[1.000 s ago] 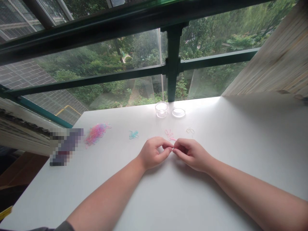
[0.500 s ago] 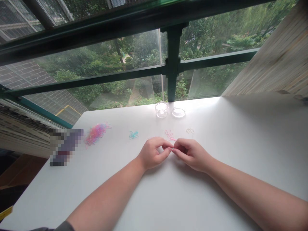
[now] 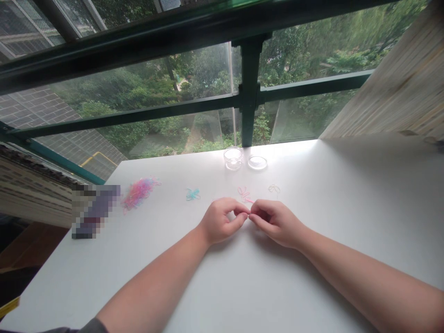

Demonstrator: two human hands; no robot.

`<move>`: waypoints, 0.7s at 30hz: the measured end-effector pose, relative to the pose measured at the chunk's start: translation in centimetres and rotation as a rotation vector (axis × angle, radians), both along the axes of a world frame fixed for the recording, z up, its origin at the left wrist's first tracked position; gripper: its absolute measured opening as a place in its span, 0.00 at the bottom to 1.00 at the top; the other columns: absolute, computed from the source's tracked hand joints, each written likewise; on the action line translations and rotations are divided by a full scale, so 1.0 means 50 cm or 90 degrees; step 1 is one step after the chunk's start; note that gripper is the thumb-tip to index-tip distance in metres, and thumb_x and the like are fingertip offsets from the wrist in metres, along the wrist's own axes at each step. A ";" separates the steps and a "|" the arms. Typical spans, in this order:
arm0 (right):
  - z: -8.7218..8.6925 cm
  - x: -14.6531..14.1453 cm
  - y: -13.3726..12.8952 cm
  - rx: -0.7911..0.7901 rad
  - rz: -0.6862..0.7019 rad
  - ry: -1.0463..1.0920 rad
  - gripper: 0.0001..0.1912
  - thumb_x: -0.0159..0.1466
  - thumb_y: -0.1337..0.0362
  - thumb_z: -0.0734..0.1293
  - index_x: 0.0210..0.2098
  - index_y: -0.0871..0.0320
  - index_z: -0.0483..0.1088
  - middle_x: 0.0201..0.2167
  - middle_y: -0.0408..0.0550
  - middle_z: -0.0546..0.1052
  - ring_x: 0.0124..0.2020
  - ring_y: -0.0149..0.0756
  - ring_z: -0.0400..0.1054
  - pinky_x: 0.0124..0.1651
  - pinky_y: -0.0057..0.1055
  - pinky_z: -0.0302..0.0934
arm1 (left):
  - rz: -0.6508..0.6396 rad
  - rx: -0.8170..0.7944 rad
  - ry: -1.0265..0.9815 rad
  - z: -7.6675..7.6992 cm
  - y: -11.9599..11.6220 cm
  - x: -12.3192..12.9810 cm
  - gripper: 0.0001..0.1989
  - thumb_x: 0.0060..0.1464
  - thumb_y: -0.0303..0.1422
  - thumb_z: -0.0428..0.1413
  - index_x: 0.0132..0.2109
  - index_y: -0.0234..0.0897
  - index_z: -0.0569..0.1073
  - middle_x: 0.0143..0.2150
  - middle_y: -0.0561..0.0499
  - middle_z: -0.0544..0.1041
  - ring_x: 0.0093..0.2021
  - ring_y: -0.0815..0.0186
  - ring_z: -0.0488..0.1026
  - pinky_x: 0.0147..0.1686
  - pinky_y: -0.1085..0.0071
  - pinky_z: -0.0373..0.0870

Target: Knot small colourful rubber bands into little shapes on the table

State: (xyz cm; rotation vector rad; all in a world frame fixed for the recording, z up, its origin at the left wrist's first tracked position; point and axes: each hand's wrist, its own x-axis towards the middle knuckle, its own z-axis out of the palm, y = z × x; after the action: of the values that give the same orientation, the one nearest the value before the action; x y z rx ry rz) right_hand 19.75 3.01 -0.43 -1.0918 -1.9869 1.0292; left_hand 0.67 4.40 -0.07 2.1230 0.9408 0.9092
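Fingertip to fingertip, my left hand [image 3: 224, 219] and my right hand [image 3: 275, 222] meet above the white table, each closed in a pinch. Whatever lies between the fingertips is too small to make out. Just beyond them are thin pink bands [image 3: 243, 192], partly covered by my right hand. Farther right lies a small group of pale, clear-looking bands [image 3: 274, 188]. Turquoise bands [image 3: 193, 194] form a little cluster to the left of my hands. A larger heap of pink, purple and bluish bands [image 3: 139, 193] is at the table's left.
A clear round container [image 3: 232, 158] stands open by the window, its likely lid [image 3: 257, 162] flat beside it. A blurred-out purple object [image 3: 97, 212] sits on the left edge of the white table [image 3: 239, 286]. Green window bars [image 3: 247, 92] rise behind, with curtains on both sides.
Almost nothing differs. Both hands keep their place and their pinch, with only a very slight shift at the fingertips.
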 end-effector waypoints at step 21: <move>0.001 0.001 0.000 0.013 -0.007 -0.014 0.07 0.60 0.68 0.60 0.25 0.58 0.62 0.19 0.38 0.60 0.21 0.26 0.51 0.25 0.25 0.49 | 0.073 0.020 0.012 -0.002 0.001 0.000 0.03 0.51 0.28 0.53 0.32 0.36 0.72 0.29 0.51 0.74 0.32 0.68 0.70 0.36 0.71 0.65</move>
State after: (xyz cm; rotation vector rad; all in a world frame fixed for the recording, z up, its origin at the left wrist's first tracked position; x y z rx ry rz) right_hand 19.79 2.99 -0.39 -1.1067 -2.0031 0.9924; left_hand 0.66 4.46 -0.17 2.1252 1.0731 0.9687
